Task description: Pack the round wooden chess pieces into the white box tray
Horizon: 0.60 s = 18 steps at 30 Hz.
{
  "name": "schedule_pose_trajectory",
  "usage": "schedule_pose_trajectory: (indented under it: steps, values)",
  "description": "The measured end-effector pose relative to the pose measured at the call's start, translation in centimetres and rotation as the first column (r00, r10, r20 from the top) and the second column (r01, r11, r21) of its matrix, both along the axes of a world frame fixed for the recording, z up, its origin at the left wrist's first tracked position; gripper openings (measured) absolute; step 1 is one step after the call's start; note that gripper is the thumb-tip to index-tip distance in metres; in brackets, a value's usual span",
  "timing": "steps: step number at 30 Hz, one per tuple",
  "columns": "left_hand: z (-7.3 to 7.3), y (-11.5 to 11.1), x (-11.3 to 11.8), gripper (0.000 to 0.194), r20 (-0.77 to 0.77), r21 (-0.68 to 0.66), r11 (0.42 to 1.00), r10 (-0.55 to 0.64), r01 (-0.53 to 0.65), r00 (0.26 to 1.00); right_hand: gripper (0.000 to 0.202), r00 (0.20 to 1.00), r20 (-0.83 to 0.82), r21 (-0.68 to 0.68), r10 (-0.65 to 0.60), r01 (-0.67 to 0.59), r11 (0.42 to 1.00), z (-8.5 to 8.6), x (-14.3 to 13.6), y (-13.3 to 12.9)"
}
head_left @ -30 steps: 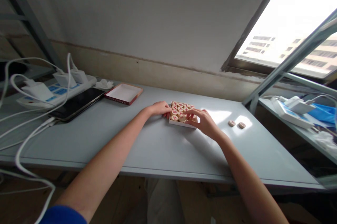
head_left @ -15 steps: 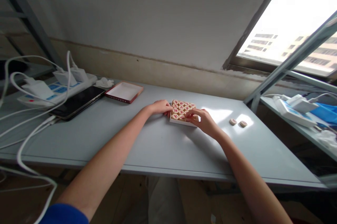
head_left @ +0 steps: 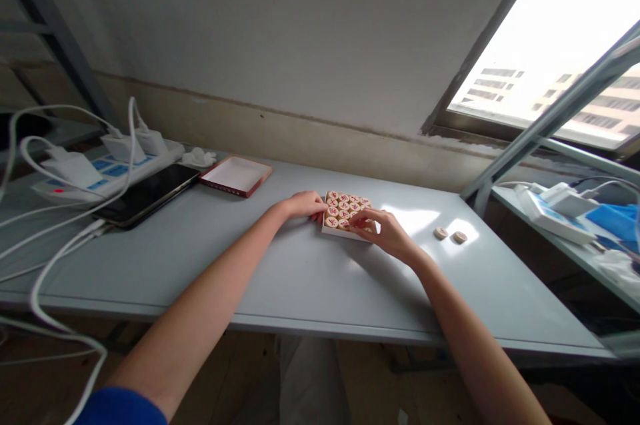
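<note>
A shallow white box (head_left: 345,234) on the desk holds rows of round wooden xiangqi pieces (head_left: 333,212) marked with red characters. At the box's left side my left hand (head_left: 306,204) has its fingers curled closed against the rim. My right hand (head_left: 383,228) reaches over the front right part of the box, thumb and fingers pinched down on a xiangqi piece there. That hand covers several of the pieces. Two loose xiangqi pieces lie on the desk to the right, a nearer one (head_left: 460,237) and another (head_left: 441,233) beside it.
The red-edged box lid (head_left: 237,174) lies upturned at the back left. Beside it are a black tablet (head_left: 150,197), a power strip (head_left: 113,172) with chargers, and white cables (head_left: 47,278) hanging over the desk's front edge. A metal post (head_left: 530,135) rises at the right.
Almost nothing differs. My right hand has shifted very slightly over the pieces, and the view has moved a little; my left hand stays at the box's side.
</note>
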<state>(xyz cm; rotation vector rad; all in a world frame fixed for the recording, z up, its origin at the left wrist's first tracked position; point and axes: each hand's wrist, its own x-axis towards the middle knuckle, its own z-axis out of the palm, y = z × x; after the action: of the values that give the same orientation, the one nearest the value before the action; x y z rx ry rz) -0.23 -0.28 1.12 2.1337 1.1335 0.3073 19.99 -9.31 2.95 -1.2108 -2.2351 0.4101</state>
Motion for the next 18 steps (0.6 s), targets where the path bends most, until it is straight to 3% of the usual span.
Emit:
schedule_pose_trajectory:
  steps: [4, 6, 8, 10, 12, 15, 18]
  values:
    - [0.3, -0.2, 0.0, 0.027, 0.005, -0.002, 1.0, -0.01, 0.01, 1.0, 0.012, 0.999, 0.011, 0.015, -0.031, 0.031, 0.999, -0.3, 0.5, 0.4]
    - [0.4, -0.3, -0.1, 0.027, 0.012, -0.005, 1.0, -0.02, 0.02, 1.0, 0.011, 0.988, 0.031, 0.105, -0.153, 0.149, 0.983, -0.2, 1.1, 0.7]
    - [0.6, -0.4, -0.1, 0.026, 0.013, -0.008, 1.0, -0.019, 0.019, 1.0, 0.012, 0.949, -0.007, 0.208, -0.315, 0.309, 0.928, 0.1, 1.9, 0.9]
    - [0.6, -0.5, 0.0, 0.026, 0.008, -0.012, 1.0, -0.014, 0.014, 1.0, 0.016, 0.879, -0.078, 0.268, -0.471, 0.474, 0.839, 0.5, 2.8, 1.0]
    - [0.7, -0.6, 0.0, 0.025, 0.001, -0.016, 1.0, -0.004, 0.004, 1.0, 0.021, 0.763, -0.083, 0.313, -0.641, 0.63, 0.71, 0.7, 4.1, 1.1]
    - [0.8, -0.7, 0.1, 0.025, -0.006, -0.019, 1.0, 0.014, -0.014, 1.0, 0.028, 0.501, 0.054, 0.377, -0.864, 0.791, 0.482, -0.1, 6.7, 1.3]
    - [0.9, -0.9, 0.0, 0.024, -0.002, -0.018, 1.0, 0.025, -0.025, 1.0, 0.035, 0.279, 0.265, 0.27, -0.923, 0.897, 0.349, -1.8, 10.1, 1.9]
